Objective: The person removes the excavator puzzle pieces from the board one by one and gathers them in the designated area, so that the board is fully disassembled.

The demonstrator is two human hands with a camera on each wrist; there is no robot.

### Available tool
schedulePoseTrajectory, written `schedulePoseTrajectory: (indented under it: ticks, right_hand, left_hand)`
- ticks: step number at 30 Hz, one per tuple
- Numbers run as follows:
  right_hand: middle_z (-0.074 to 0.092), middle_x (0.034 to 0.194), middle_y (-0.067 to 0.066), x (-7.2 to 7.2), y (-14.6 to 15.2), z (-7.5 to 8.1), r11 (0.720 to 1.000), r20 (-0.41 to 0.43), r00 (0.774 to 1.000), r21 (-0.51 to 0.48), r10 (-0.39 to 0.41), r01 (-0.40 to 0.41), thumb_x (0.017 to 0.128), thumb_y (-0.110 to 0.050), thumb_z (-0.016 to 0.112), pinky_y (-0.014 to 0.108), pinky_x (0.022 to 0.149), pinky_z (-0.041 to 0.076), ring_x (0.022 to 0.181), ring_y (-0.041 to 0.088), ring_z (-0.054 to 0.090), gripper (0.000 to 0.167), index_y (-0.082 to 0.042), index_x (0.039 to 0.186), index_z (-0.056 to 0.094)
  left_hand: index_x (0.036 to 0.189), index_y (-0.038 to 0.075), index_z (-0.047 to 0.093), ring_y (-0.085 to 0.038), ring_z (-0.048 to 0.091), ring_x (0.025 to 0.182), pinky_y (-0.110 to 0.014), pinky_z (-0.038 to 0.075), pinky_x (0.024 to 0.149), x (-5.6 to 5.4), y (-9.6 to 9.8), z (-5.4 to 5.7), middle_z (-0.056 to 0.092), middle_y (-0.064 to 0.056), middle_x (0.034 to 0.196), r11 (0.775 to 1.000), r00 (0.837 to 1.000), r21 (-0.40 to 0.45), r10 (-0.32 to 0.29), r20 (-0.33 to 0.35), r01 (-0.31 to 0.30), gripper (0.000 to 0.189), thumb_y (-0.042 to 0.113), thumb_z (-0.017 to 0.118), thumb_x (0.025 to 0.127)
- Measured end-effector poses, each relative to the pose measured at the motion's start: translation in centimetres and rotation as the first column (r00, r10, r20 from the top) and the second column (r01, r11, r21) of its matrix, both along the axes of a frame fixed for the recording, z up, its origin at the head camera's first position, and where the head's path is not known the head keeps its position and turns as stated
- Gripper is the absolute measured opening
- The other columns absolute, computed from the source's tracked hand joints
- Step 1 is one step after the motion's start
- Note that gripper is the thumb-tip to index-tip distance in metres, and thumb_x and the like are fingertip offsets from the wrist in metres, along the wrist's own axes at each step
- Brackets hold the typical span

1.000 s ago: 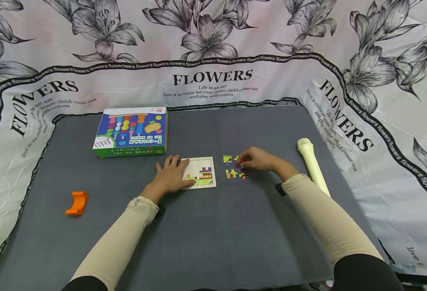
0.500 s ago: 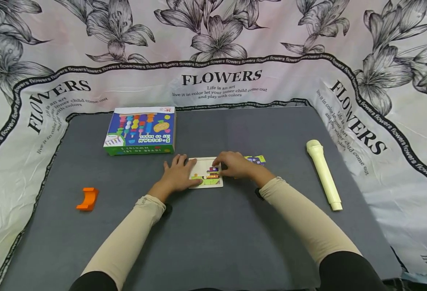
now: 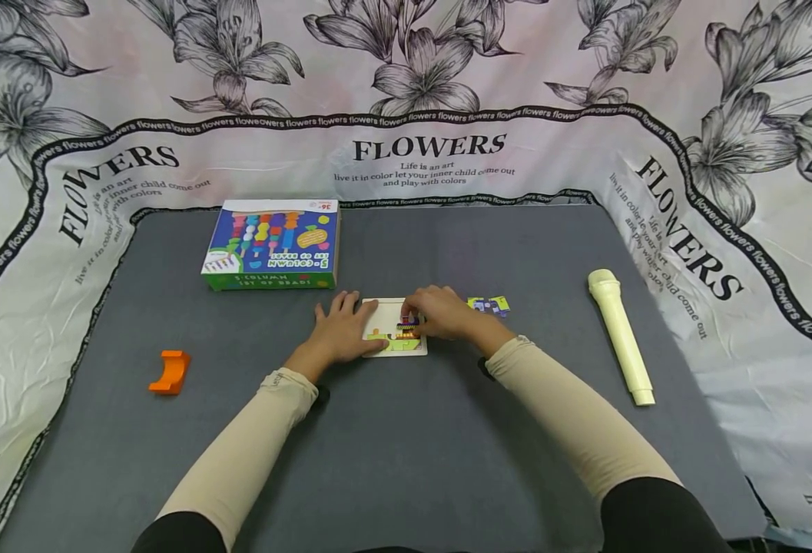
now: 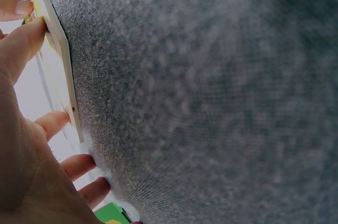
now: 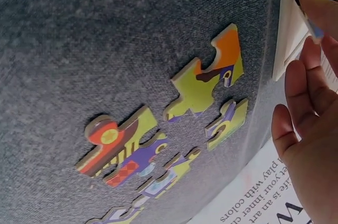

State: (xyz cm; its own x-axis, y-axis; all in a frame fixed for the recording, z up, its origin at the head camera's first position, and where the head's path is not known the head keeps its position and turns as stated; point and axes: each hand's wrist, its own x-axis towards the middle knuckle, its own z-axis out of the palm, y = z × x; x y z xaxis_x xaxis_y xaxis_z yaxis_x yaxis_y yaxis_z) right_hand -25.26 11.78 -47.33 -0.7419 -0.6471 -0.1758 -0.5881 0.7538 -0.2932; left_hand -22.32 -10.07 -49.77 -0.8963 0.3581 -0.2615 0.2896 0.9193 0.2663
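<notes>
A small wooden puzzle tray (image 3: 386, 316) lies mid-table, with several joined pieces along its bottom and right side. My left hand (image 3: 336, 335) rests with spread fingers at the tray's left side, its thumb on the lower pieces. In the left wrist view, the left thumb (image 4: 26, 42) and a fingertip touch the tray's frame (image 4: 68, 86). Over the tray's right part, my right hand (image 3: 440, 313) pinches a puzzle piece (image 5: 312, 23), which is tilted in the right wrist view. The right hand hides part of the tray in the head view.
Several loose puzzle pieces (image 3: 490, 306) lie right of the tray, including a green and orange piece (image 5: 211, 76). A bead-set box (image 3: 272, 246) stands at the back left, an orange curved block (image 3: 170, 372) at the left. A pale yellow cylinder (image 3: 621, 338) lies at the right.
My right hand has moved left from the loose pieces to the tray, carrying a puzzle piece. The left hand stays on the tray. The head view has shifted slightly.
</notes>
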Motion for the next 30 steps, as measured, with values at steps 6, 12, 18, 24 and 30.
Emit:
schedulePoseTrajectory:
  ticks: [6, 12, 18, 24, 30]
  right_hand:
    - [0.063, 0.087, -0.003, 0.3, 0.1, -0.2, 1.000, -0.018, 1.000, -0.028, -0.003, 0.003, 0.084, -0.020, 0.074, 0.041, 0.079, 0.039, 0.082, 0.016, 0.055, 0.020, -0.016, 0.097, 0.060]
    - [0.062, 0.078, -0.006, 0.5, 0.1, -0.8, 0.996, -0.058, 0.997, -0.063, 0.057, -0.060, 0.082, -0.017, 0.072, 0.036, 0.070, 0.039, 0.071, 0.012, 0.053, 0.012, -0.017, 0.093, 0.066]
    - [0.061, 0.075, -0.010, 0.5, 0.3, -1.2, 0.994, -0.073, 0.995, -0.086, 0.063, -0.069, 0.078, -0.015, 0.071, 0.033, 0.067, 0.035, 0.069, 0.010, 0.051, 0.009, -0.020, 0.085, 0.067]
    - [0.062, 0.073, -0.010, 0.6, 0.6, -1.2, 0.991, -0.083, 0.996, -0.118, 0.046, -0.055, 0.078, -0.015, 0.071, 0.034, 0.067, 0.036, 0.068, 0.009, 0.051, 0.009, -0.020, 0.083, 0.067]
    - [0.065, 0.079, -0.007, 0.6, 1.0, -0.7, 0.991, -0.034, 0.999, -0.137, 0.004, -0.009, 0.084, -0.018, 0.070, 0.033, 0.069, 0.035, 0.070, 0.009, 0.054, 0.006, -0.019, 0.088, 0.067]
  left_hand:
    - [0.154, 0.023, 0.028, -0.039, 0.011, 0.147, -0.073, 0.012, 0.108, 0.2, 0.1, 0.4, 0.021, -0.018, 0.158, 1.000, 1.000, -0.006, 0.000, 0.002, 0.000, 0.082, 0.062, 0.056, 0.088]
    - [0.154, 0.021, 0.031, -0.040, 0.013, 0.147, -0.072, 0.013, 0.108, 0.4, 0.1, 0.9, 0.023, -0.019, 0.157, 1.000, 1.000, 0.006, 0.002, -0.004, -0.002, 0.081, 0.060, 0.058, 0.088]
    - [0.154, 0.021, 0.030, -0.040, 0.013, 0.147, -0.072, 0.013, 0.108, 0.5, 0.2, 0.9, 0.022, -0.019, 0.158, 1.000, 1.000, 0.012, 0.004, 0.004, -0.004, 0.081, 0.060, 0.058, 0.089]
    - [0.154, 0.022, 0.029, -0.039, 0.012, 0.147, -0.072, 0.012, 0.109, 0.4, 0.3, 0.8, 0.021, -0.018, 0.158, 1.000, 1.000, 0.006, 0.003, 0.008, -0.003, 0.081, 0.061, 0.057, 0.088]
    - [0.154, 0.022, 0.028, -0.039, 0.011, 0.147, -0.072, 0.011, 0.108, 0.4, 0.1, 0.6, 0.020, -0.018, 0.159, 1.000, 1.000, 0.015, 0.007, 0.014, -0.008, 0.082, 0.061, 0.058, 0.088]
